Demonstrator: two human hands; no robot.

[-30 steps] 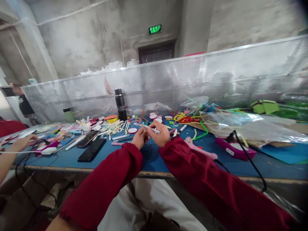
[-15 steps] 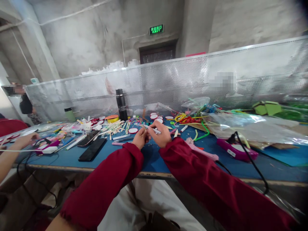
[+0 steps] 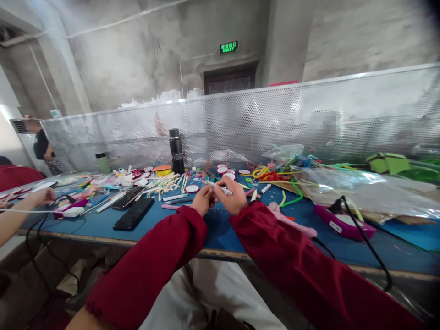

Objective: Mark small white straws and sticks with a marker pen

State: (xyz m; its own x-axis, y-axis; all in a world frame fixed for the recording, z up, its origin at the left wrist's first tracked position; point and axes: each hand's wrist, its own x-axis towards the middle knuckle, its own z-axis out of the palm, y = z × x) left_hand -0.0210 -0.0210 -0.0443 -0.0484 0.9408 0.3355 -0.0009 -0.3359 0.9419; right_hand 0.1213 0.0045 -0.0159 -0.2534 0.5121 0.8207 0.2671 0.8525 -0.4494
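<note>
My right hand is closed around a white-and-grey marker pen, whose tip points toward my other hand. Fingers pinched together, my left hand meets it just above the blue table. Whatever the left fingers hold is too small and hidden to make out. Left of my hands lie more marker pens and a pink stick. A white disc with a red rim lies just beyond them. Near my right forearm rests a pink glue gun.
Two dark phones and wooden sticks lie to the left. A black bottle stands at the back by the perforated metal screen. Right are a purple power strip with a cable and plastic bags. Another person's hand is far left.
The view has shifted slightly, so everything sits a little lower and further right. Both hands keep nearly the same pose, the marker pen still in the right.
</note>
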